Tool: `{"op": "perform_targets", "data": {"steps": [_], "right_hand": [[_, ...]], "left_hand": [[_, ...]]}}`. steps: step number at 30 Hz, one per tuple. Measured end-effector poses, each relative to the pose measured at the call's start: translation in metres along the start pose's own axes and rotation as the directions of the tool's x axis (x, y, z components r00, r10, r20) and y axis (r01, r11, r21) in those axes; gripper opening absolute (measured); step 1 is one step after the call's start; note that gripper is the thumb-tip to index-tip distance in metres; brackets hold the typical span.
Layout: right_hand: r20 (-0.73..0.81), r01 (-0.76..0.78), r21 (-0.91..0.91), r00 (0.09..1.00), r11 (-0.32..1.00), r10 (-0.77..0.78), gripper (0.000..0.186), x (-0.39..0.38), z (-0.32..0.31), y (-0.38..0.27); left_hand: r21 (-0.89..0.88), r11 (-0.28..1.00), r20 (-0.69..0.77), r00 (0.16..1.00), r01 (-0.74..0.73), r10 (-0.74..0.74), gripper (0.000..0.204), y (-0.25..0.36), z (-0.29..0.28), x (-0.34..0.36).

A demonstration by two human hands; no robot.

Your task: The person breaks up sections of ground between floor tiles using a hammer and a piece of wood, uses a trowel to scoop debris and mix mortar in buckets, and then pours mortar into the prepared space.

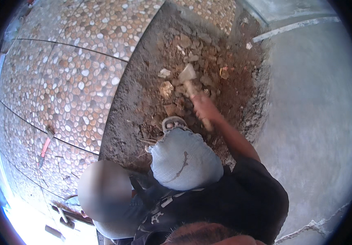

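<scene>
One-handed, hold hammer-like tool point(188, 74) by handle point(190, 87), beyond right edge of pebbled paving point(82, 87), right grip point(204, 108) wrapped around; likely stiff, head-heavy. Cannot see left grip.

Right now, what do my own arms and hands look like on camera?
Your right hand is bare, with no glove visible. Your right forearm is uncovered too, coming out of a loose, short, black sleeve. I can't make out your left hand.
</scene>
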State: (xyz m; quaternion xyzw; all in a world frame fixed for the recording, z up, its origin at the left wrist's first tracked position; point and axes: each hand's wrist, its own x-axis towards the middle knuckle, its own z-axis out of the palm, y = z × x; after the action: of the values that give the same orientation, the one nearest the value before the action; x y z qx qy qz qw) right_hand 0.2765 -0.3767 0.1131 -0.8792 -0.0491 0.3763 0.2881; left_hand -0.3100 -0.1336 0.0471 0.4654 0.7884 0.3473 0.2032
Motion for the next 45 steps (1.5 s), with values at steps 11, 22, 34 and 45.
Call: {"op": "perform_targets", "data": {"steps": [11,22,34,45], "right_hand": [[-0.204,-0.236,0.172,0.941,0.956,0.269,0.036,0.019,-0.040,0.086],[-0.683,0.347,0.056,0.698,0.936,-0.217,0.042,0.029,-0.049,0.097],[-0.811,0.137,0.088,0.585,0.987,-0.009,0.045,0.066,-0.112,0.136],[-0.356,0.159,0.858,0.869,0.488,0.343,0.048,0.063,-0.116,0.120]], "left_hand": [[-0.027,0.987,0.031,0.987,-0.157,0.158,0.053,0.053,0.025,0.044],[-0.253,0.909,0.160,0.913,-0.330,0.376,0.050,0.087,0.089,0.058],[-0.241,0.935,0.263,0.909,-0.261,0.322,0.049,0.081,0.091,0.052],[-0.359,0.912,0.306,0.897,-0.200,0.318,0.049,0.084,0.108,0.051]]}}
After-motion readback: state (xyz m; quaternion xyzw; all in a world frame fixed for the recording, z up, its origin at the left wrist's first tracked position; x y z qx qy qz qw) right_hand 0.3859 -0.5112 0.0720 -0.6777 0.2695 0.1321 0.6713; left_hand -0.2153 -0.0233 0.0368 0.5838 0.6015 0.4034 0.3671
